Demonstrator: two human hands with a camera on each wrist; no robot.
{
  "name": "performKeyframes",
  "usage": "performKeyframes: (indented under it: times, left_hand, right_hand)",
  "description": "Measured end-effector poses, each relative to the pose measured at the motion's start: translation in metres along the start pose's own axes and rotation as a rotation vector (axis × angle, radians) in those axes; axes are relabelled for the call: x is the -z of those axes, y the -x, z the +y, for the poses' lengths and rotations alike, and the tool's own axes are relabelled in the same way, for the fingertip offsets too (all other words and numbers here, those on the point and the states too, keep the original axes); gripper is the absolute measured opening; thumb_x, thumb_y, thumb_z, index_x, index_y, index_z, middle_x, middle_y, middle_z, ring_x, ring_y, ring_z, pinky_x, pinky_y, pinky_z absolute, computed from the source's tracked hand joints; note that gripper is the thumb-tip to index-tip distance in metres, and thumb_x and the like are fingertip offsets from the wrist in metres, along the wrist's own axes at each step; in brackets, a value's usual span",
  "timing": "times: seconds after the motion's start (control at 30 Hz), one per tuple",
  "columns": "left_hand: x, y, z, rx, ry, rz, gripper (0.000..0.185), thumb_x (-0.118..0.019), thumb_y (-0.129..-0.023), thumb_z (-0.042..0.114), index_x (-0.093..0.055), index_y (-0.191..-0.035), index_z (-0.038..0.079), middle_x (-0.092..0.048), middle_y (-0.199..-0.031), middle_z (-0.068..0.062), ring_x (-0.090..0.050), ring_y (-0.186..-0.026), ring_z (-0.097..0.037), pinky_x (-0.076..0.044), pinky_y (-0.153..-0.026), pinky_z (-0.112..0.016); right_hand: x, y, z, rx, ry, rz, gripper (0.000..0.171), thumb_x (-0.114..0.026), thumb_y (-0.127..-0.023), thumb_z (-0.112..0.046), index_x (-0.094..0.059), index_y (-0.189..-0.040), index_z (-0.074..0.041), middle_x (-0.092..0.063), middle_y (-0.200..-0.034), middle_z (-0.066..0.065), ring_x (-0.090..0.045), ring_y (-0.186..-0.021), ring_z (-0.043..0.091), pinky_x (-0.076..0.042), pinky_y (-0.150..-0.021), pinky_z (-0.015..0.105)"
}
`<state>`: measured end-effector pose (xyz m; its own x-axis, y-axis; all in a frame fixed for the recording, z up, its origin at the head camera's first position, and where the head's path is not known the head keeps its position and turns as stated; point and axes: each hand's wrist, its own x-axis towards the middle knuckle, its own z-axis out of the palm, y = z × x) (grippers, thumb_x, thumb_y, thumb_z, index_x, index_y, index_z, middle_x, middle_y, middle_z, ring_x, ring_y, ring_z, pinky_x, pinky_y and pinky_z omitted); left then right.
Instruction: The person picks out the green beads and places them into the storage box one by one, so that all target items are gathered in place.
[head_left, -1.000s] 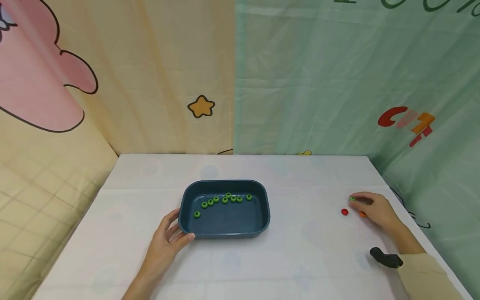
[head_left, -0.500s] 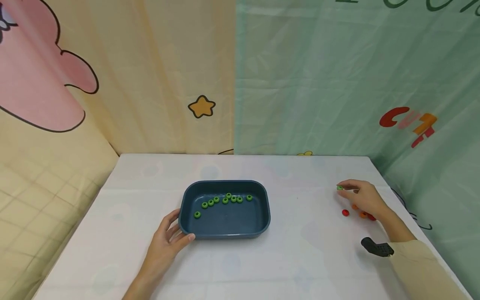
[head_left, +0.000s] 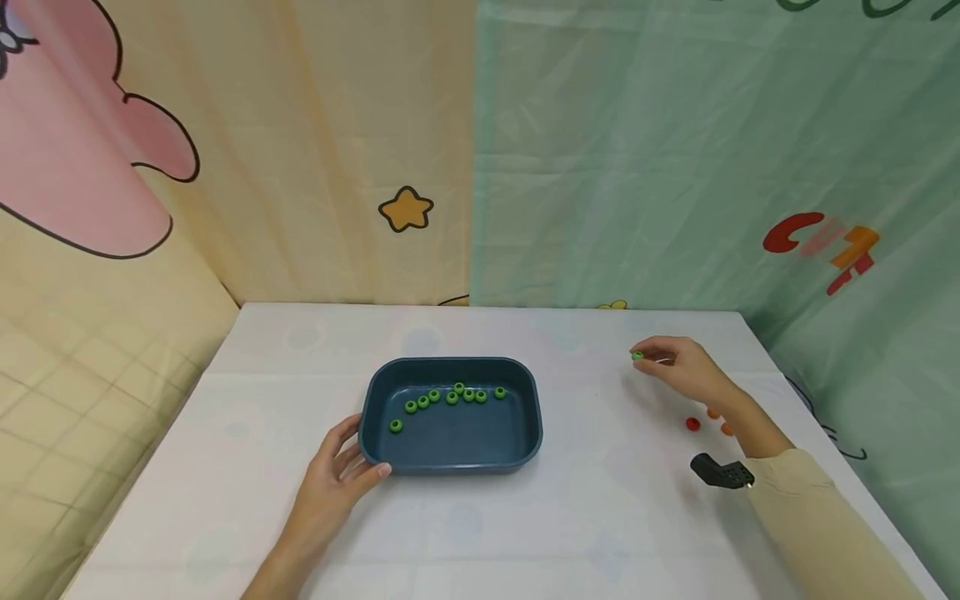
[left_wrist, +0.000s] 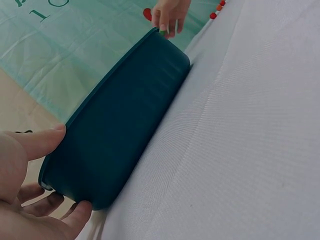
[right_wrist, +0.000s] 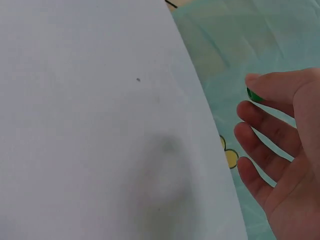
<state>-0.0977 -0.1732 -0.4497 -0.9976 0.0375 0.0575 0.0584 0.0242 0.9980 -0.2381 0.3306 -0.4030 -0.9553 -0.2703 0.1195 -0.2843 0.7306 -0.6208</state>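
My right hand point(head_left: 684, 367) pinches a small green bead point(head_left: 637, 356) between thumb and index finger, above the right part of the table. In the right wrist view the green bead point(right_wrist: 254, 95) peeks out under the thumb, and the other fingers are loosely bent. My left hand point(head_left: 330, 479) holds the dark blue tray point(head_left: 472, 446) at its left end, with the thumb at the front corner. Seen from the left wrist, the thumb and fingertips lie on the tray's outer wall point(left_wrist: 125, 105). Inside the tray several green beads point(head_left: 452, 398) lie scattered, mostly toward the back.
On the white table point(head_left: 562, 517), a red bead point(head_left: 692, 424) and orange beads point(head_left: 727, 429) lie near the right forearm, which partly hides that area. A black device point(head_left: 720, 472) sticks out from the right sleeve. Printed curtains point(head_left: 600, 167) hang behind the table.
My right hand has moved left and away from the red and orange beads, carrying the green bead and uncovering some of them. The left hand and the tray have stayed in place.
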Motion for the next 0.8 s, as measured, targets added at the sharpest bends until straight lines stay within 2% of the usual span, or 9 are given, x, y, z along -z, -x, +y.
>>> performKeyframes:
  times: [0.23, 0.8]
  left_hand:
    - [0.000, 0.000, -0.001, 0.009, -0.017, 0.006, 0.080, -0.077, -0.075, 0.008, -0.031, -0.141, 0.012, -0.029, -0.144, -0.007, -0.039, -0.126, -0.030, -0.046, -0.089, -0.024]
    - [-0.001, 0.000, 0.000, 0.002, 0.006, -0.006, 0.080, -0.077, -0.076, 0.009, -0.030, -0.141, 0.012, -0.028, -0.144, -0.008, -0.037, -0.127, -0.031, -0.046, -0.090, -0.025]
  right_hand:
    - [-0.004, -0.020, -0.028, -0.012, -0.094, -0.076, 0.031, -0.068, -0.085, -0.034, -0.064, -0.109, -0.015, -0.062, -0.106, 0.000, -0.057, -0.099, 0.019, -0.049, -0.085, 0.040]
    - [-0.036, -0.051, -0.074, 0.179, -0.127, -0.149, 0.022, -0.069, -0.086, -0.027, -0.067, -0.103, -0.013, -0.064, -0.098, -0.001, -0.058, -0.091, 0.017, -0.051, -0.083, 0.037]
